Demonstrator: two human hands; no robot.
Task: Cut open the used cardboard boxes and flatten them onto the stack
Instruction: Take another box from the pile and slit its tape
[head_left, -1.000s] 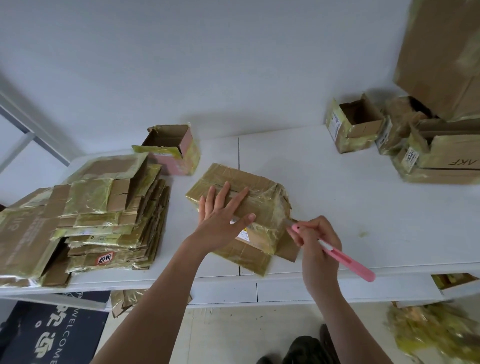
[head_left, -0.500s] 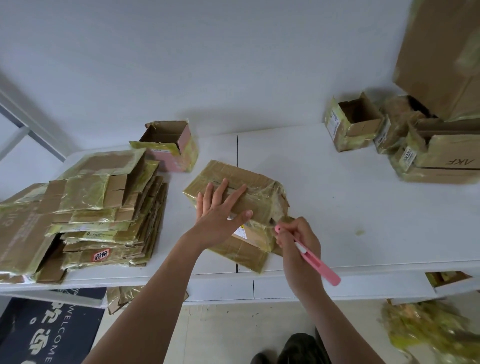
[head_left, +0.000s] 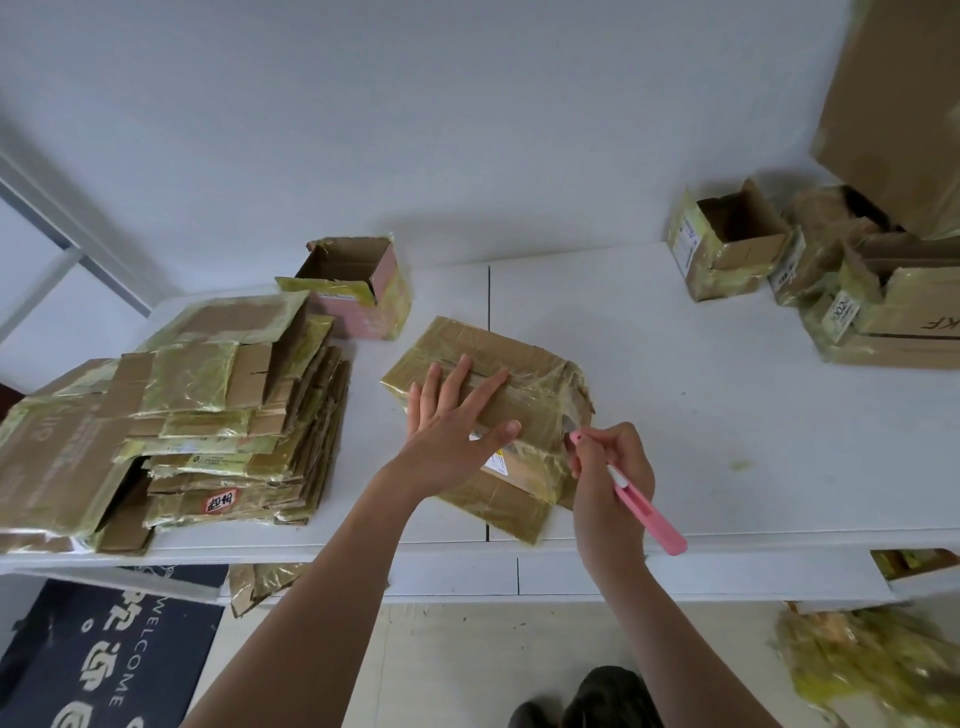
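A taped cardboard box (head_left: 524, 374) lies on the white table (head_left: 675, 405), wrapped in shiny yellowish tape. My left hand (head_left: 457, 421) presses flat on its top, fingers spread. My right hand (head_left: 610, 467) grips a pink box cutter (head_left: 644, 512), whose tip touches the box's right end near the torn tape. The stack of flattened boxes (head_left: 208, 415) sits at the left of the table.
An open pink-sided box (head_left: 358, 291) stands behind the stack. More open boxes (head_left: 727, 244) crowd the table's far right, below a large carton (head_left: 904, 104). A welcome mat (head_left: 104, 649) and tape scraps (head_left: 872, 660) lie on the floor.
My right hand has moved the cutter tip from beside the box's front corner up against its right end. My left hand stays pressed on top.
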